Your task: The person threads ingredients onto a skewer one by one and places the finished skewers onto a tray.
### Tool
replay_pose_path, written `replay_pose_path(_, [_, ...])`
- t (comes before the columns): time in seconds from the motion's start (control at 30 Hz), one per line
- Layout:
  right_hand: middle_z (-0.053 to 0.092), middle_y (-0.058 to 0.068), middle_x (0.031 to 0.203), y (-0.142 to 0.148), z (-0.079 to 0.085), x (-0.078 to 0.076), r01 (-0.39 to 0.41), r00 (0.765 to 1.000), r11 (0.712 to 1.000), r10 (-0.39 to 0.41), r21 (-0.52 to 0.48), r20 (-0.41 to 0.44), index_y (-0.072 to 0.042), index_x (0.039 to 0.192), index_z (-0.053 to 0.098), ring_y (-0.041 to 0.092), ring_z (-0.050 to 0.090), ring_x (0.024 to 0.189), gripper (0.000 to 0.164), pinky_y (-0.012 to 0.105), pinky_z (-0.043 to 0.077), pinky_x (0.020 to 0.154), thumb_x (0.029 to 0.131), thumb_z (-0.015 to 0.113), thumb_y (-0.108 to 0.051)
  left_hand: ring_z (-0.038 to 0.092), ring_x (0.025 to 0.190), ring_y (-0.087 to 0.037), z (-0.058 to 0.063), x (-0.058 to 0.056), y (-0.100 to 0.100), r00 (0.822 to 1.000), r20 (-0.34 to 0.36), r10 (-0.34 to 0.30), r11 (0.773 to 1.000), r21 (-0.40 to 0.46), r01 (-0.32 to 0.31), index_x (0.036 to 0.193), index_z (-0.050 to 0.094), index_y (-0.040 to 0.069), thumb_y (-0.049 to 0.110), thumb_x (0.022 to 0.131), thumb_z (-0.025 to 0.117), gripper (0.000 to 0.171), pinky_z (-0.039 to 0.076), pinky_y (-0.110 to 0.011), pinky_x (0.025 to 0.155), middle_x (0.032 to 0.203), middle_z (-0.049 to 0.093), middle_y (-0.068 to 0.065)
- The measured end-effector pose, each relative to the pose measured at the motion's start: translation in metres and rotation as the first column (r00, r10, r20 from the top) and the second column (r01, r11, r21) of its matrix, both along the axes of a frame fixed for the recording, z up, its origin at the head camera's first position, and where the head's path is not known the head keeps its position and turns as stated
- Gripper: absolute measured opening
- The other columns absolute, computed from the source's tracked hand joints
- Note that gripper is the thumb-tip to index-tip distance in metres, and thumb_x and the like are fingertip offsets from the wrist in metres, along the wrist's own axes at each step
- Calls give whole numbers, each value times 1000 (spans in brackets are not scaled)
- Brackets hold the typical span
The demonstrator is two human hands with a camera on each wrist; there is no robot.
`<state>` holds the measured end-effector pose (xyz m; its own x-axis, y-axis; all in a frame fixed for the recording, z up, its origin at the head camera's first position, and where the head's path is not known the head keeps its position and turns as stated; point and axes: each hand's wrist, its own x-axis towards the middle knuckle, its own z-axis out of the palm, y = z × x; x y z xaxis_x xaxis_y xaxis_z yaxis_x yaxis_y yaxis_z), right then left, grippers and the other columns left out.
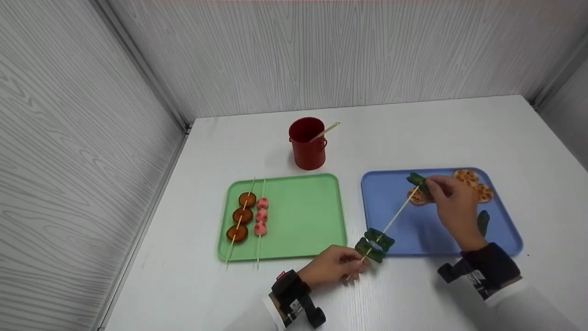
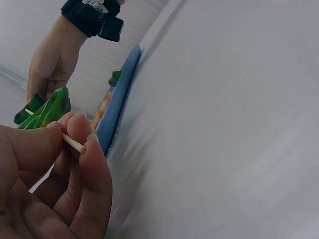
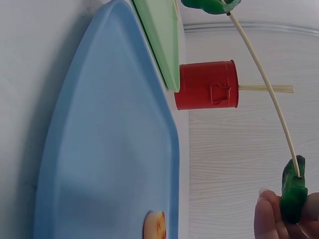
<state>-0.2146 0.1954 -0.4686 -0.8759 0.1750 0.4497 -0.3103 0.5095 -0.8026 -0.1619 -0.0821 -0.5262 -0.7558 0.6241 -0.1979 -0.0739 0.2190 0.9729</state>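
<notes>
Head view shows my left hand (image 1: pixel 333 265) at the lower end of a skewer (image 1: pixel 399 214), thumb and fingers closed in a pinch; the left wrist camera catches the blunt end poking out between them. Two green pieces (image 1: pixel 380 239) sit on the stick just beyond my fingertips, though from that wrist they overlap too much to count.

At the far end my right hand (image 1: pixel 454 207) pinches another green piece (image 1: pixel 416 179), with the skewer running into it; I cannot tell how far the tip goes through. From the right wrist that hand is cut off by the lower right corner, and the two lower pieces are cropped by the top edge.

My right hand hangs over the blue tray (image 1: pixel 383 195), covering parts of the round slices (image 1: pixel 466 175) there. A loose green piece (image 1: pixel 483 222) lies in the tray beside my wrist. The red bucket (image 1: pixel 309 155) stands behind the trays, its inside mostly too dark to make out.
</notes>
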Motion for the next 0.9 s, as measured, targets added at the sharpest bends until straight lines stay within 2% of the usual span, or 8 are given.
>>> replay_pose_path(0.17, [70, 18, 86, -2, 0, 2, 16, 1000, 999, -16, 32, 16, 2, 104, 73, -3, 62, 69, 17, 8, 49, 62, 95, 63, -9, 60, 65, -8, 0, 0, 0, 1000, 7, -3, 1000, -10, 3, 105, 69, -2, 3, 95, 58, 16, 53, -20, 55, 85, 68, -11])
replay_pose_path(0.33, [70, 17, 87, -5, -1, 3, 30, 999, 999, -31, 9, 25, 2, 103, 73, 0, 63, 70, 16, 9, 49, 62, 94, 64, -9, 60, 65, -9, 1, 1, 1, 1000, 19, 2, 1000, 2, -2, 105, 69, -3, 3, 95, 58, 16, 52, -21, 54, 85, 68, -13])
replay_pose_path(0.57, [70, 16, 88, -6, -3, 2, 47, 998, 998, -48, -29, -35, 1, 101, 73, -1, 62, 72, 13, 9, 49, 64, 93, 65, -6, 60, 65, -11, 2, 2, 2, 999, 36, 7, 1000, 7, -7, 104, 69, -2, 4, 95, 58, 15, 54, -23, 54, 85, 69, -14])
replay_pose_path(0.73, [70, 16, 87, -6, -4, 1, 51, 995, 998, -53, -25, -79, 1, 100, 74, -2, 60, 72, 13, 7, 46, 63, 92, 66, -4, 59, 64, -9, 0, 2, 3, 999, 42, -4, 999, 33, 2, 105, 68, -5, 2, 96, 57, 16, 50, -19, 53, 83, 68, -13])
replay_pose_path(0.9, [70, 15, 86, -6, -5, 1, 35, 996, 999, -35, -2, -77, 0, 99, 74, -1, 61, 71, 12, 8, 46, 62, 92, 66, -5, 59, 64, -9, 0, 1, 3, 1000, 25, 1, 999, 39, -2, 105, 68, -5, 2, 96, 57, 16, 49, -18, 52, 85, 68, -16])
